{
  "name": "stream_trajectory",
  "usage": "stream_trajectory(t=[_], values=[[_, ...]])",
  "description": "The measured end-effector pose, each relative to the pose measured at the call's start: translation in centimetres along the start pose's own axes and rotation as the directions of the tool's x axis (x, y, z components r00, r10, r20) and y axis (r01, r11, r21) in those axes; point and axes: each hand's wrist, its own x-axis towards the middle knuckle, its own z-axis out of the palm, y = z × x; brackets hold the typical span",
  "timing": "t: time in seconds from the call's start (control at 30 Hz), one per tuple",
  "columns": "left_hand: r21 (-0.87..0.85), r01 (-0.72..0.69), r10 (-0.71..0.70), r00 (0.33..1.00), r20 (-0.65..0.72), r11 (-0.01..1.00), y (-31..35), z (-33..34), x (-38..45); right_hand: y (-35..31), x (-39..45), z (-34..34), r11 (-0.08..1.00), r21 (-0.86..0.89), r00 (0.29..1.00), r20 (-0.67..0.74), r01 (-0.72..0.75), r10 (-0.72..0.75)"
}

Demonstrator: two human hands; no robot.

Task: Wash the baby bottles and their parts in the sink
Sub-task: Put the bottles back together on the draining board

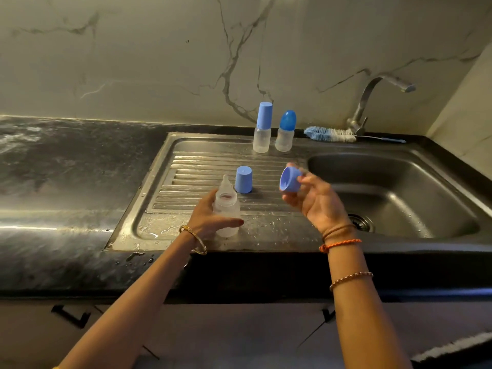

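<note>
You have a clear bottle (226, 209) upright on the wet drainboard, its pale nipple (226, 183) still on and its collar off. The blue collar ring (289, 179) is tilted above the drainboard. A blue cap (243, 179) stands just behind the bottle. Two capped bottles (262, 129) (285, 131) stand upright at the back edge.

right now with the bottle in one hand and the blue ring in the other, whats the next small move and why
Probably set the blue ring down on the drainboard beside the loose blue cap. The right hand holds the ring free of the bottle, which the left hand grips, and the teat sits on its neck. Freeing the right hand lets it lift the teat off.
</note>
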Motion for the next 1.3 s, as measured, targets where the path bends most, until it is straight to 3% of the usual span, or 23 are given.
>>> stream_trajectory(t=[0.03,0.07,0.1,0.13,0.17,0.2,0.23,0.27,0.3,0.33,0.43,0.53,0.67,0.77,0.83,0.93,1.13,1.3], values=[[0.016,-0.014,0.014,0.999,0.037,1.0,0.1,-0.2,-0.2,0.2,0.3,-0.3,1.0,-0.01,1.0,-0.011,0.011,-0.012],[0.027,-0.026,0.024,0.997,0.077,0.999,0.2,-0.5,-0.2,0.4,0.5,-0.3,0.99,-0.142,0.997,-0.081,-0.013,0.002],[0.043,-0.027,0.022,0.993,0.112,0.999,0.3,-0.8,-0.2,0.9,0.5,0.0,0.873,-0.484,0.989,-0.146,-0.053,-0.021],[0.047,-0.014,0.008,0.992,0.129,0.999,0.5,-1.1,-0.2,1.8,0.8,0.1,0.579,-0.805,0.967,-0.233,-0.132,-0.103],[0.028,0.01,-0.014,0.992,0.122,1.0,0.8,-1.5,-0.3,2.6,0.9,0.2,0.328,-0.931,0.942,-0.242,-0.158,-0.233],[-0.027,0.037,-0.035,0.995,0.088,0.999,1.2,-1.8,-0.4,2.9,1.2,0.4,0.329,-0.935,0.929,-0.231,-0.131,-0.288],[-0.108,0.062,-0.059,0.998,0.037,0.992,1.7,-2.2,-0.3,2.9,1.5,0.7,0.44,-0.895,0.937,-0.216,-0.078,-0.275],[-0.194,0.087,-0.092,0.996,-0.017,0.977,2.2,-2.5,-0.1,2.6,1.7,1.0,0.626,-0.779,0.952,-0.194,-0.005,-0.235],[-0.24,0.111,-0.128,0.99,-0.053,0.964,2.6,-3.1,0.4,2.0,1.9,1.6,0.724,-0.686,0.964,-0.143,0.066,-0.223],[-0.278,0.129,-0.152,0.986,-0.063,0.952,3.1,-3.4,1.0,1.3,2.3,2.2,0.752,-0.643,0.967,-0.074,0.14,-0.244],[-0.288,0.173,-0.169,0.985,0.04,0.942,4.4,-3.8,2.9,-0.9,3.7,4.8,0.716,-0.631,0.954,0.181,0.299,-0.239],[-0.322,0.206,-0.145,0.968,0.205,0.924,5.0,-3.7,4.8,-2.1,6.0,7.2,0.637,-0.69,0.934,0.319,0.343,-0.157],[-0.528,0.274,-0.165,0.955,0.244,0.804,4.4,-3.9,6.4,-2.0,8.8,8.6,0.588,-0.734,0.929,0.358,0.34,-0.089],[-0.56,0.295,-0.238,0.955,0.175,0.774,3.5,-4.3,7.5,-1.1,10.7,8.5,0.581,-0.752,0.94,0.335,0.312,-0.071],[-0.565,0.307,-0.289,0.949,0.124,0.766,3.0,-4.8,8.4,-0.5,12.1,8.4,0.465,-0.823,0.942,0.327,0.325,-0.08],[-0.602,0.328,-0.358,0.931,0.074,0.728,2.2,-5.6,9.5,0.4,13.6,8.3,0.186,-0.897,0.914,0.406,0.401,-0.008],[-0.618,0.352,-0.41,0.911,0.053,0.703,1.3,-6.3,10.6,2.7,15.8,9.3,-0.232,-0.839,0.87,0.481,0.493,0.109],[-0.609,0.352,-0.428,0.904,0.023,0.711,1.5,-6.4,10.8,4.0,16.8,10.1,-0.367,-0.756,0.835,0.534,0.542,0.135]])
